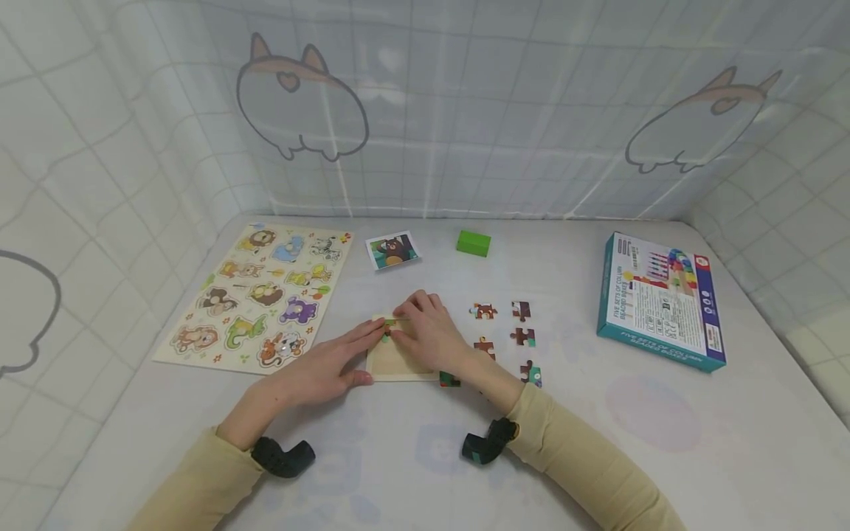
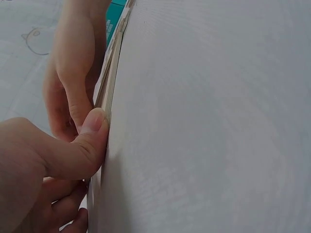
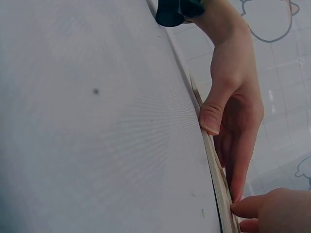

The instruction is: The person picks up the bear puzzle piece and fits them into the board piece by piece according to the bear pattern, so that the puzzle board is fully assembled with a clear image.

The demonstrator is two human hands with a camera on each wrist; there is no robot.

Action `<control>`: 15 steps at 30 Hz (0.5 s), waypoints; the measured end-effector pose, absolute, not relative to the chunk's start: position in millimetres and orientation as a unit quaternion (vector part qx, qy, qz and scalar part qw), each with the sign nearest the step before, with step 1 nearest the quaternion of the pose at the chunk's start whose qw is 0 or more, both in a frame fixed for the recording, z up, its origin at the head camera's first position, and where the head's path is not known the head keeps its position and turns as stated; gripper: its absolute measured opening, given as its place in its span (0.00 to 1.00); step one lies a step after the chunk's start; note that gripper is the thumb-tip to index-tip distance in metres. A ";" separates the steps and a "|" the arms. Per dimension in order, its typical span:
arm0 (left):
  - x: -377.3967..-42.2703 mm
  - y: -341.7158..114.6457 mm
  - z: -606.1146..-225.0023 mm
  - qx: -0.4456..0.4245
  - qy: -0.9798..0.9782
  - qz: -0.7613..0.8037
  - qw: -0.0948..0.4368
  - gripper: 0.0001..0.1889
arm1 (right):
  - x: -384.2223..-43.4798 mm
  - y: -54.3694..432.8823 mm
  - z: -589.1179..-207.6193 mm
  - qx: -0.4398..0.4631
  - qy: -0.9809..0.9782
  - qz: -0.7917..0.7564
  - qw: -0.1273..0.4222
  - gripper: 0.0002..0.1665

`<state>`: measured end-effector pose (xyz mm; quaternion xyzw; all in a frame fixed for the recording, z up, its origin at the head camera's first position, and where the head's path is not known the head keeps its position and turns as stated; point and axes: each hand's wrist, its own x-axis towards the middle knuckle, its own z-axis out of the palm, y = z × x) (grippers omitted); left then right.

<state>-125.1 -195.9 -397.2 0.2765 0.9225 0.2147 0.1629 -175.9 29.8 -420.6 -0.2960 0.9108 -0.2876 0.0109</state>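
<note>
Tray (image 1: 400, 364): smooth matt wood. Wall sheeting (image 1: 478, 147): glossy, plastic-looking. Sleeves (image 1: 584, 451): matt cloth.

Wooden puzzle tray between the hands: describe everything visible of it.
The puzzle tray is thin, rectangular, pale and wood-like, lying flat on the white table. A green-and-brown piece shows in its far left corner; the visible floor nearby is bare. The left hand touches its left side; the right hand hides its far right part.

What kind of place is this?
Probably a little play spot set up on a table. Jigsaw pieces and a board of cartoon animals lie on it, and what look like curtains with dog outlines surround it.
</note>
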 end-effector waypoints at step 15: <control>-127.3 -197.8 -399.5 0.288 0.916 0.229 0.160 0.40 | -173.2 35.1 -412.8 -0.283 0.911 -0.300 0.026 0.25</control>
